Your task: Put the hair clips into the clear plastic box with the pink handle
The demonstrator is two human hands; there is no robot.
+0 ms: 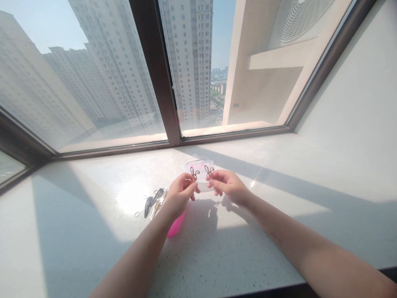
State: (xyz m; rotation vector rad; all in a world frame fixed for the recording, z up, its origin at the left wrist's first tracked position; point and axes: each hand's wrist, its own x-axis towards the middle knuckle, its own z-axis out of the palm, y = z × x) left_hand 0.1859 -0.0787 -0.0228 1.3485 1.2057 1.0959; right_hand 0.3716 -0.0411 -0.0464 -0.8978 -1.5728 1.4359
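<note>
Both of my hands hold a small clear plastic packet (200,171) above a white stone windowsill (279,198). Two small rabbit-shaped wire clips (194,174) show on the packet, one near each hand. My left hand (180,193) pinches the packet's left lower edge with thumb and fingers closed. My right hand (228,187) pinches its right lower edge in the same way. A bright pink object (175,225) lies on the sill, partly hidden under my left wrist.
Several dark and metallic hair clips (155,201) and a small ring (137,214) lie on the sill left of my left hand. A dark-framed window (155,74) runs along the back, with tower blocks outside. A white wall (356,116) rises at the right.
</note>
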